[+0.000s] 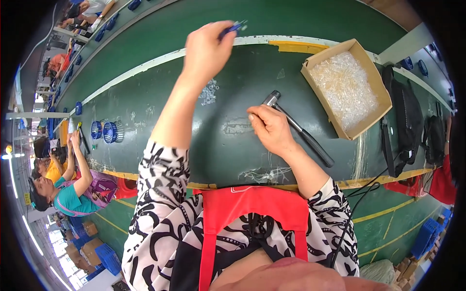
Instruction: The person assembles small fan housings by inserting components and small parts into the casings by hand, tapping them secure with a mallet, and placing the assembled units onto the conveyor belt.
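Stretched out over the far side of the bench, my left hand [206, 53] is closed on a small blue plastic part [230, 30]. Small clear bits show at the tip of that part, blurred. My right hand [272, 128] is above the middle of the bench with its fingers curled; whatever is between them, if anything, is hidden. Just beside it lies a hammer [303, 133] with a metal head and black grip, its head pointing away from me. A small pile of clear plastic pieces [208, 92] rests on the bench near my left forearm.
An open cardboard box [347, 92] full of clear plastic pieces stands at the right, with a black bag [405, 116] beyond it. Blue round cage-like parts [109, 132] sit at left. A green belt [301, 19] runs along the far side. A co-worker [77, 189] sits at left.
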A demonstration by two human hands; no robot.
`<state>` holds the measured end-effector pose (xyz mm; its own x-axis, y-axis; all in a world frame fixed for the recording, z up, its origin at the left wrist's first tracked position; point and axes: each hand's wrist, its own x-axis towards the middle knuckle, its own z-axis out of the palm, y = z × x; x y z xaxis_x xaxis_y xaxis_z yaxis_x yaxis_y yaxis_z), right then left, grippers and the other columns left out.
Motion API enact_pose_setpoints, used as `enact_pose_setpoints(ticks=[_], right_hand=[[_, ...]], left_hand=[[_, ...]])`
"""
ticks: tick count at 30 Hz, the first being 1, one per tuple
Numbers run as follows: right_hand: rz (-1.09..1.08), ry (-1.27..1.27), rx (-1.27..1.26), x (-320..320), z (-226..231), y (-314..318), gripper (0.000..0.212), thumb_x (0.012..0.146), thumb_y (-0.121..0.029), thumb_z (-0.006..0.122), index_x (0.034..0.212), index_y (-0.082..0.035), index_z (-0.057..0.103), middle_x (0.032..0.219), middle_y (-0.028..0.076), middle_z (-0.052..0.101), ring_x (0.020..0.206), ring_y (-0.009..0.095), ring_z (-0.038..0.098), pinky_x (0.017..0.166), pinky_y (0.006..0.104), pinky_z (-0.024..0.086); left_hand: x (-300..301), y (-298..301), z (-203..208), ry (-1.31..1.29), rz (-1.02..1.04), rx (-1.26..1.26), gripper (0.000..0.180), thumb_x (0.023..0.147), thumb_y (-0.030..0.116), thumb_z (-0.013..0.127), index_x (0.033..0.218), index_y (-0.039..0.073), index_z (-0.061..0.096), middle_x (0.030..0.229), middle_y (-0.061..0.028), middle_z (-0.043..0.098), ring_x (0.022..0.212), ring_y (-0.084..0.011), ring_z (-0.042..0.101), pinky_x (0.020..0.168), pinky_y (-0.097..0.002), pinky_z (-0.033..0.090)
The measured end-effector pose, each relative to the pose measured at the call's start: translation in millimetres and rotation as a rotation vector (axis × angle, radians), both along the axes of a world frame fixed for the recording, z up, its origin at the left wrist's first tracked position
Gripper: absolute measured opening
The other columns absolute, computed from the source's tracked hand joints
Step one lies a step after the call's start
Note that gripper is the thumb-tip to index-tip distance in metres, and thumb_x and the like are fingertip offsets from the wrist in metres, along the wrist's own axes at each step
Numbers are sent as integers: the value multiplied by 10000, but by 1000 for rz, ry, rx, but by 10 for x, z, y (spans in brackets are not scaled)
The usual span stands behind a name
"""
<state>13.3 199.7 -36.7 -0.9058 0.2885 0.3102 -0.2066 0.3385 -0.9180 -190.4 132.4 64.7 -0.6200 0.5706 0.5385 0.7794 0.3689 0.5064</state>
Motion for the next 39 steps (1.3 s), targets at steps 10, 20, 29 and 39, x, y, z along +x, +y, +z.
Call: enact_pose_setpoints(ticks=[10,20,29,39], right_hand=[[9,-174,-82,79,64,1,154,918,-22,567,1036,37,647,866,64,620,596,73,538,556,220,439],[60,-172,-179,57,-145,67,187,959,-48,547,1115,29,618,881,64,618,613,56,514,558,197,418],[49,-171,-246,45,-141,50,184,965,-58,539,1110,20,621,874,53,619,602,52,511,548,194,410],[30,-182,-233,29,-122,-18,155,915,-79,591,1030,0,658,742,33,605,577,90,567,521,252,457]], left_hand=[[56,-274,-687,39,-32,76,353,760,135,705,1074,-17,651,1124,-192,643,1046,-375,605,896,-418,501],[-583,-2648,-718,205,663,-74,353,726,125,693,1040,-28,639,1063,-222,649,1034,-382,599,921,-439,478],[-386,-3551,-598,-391,1346,-509,624,793,564,645,1112,30,606,1117,-188,662,1084,-377,603,993,-541,368],[-250,-3557,-671,-278,994,-501,342,887,343,537,1056,94,699,997,-186,687,955,-377,649,795,-454,498]])
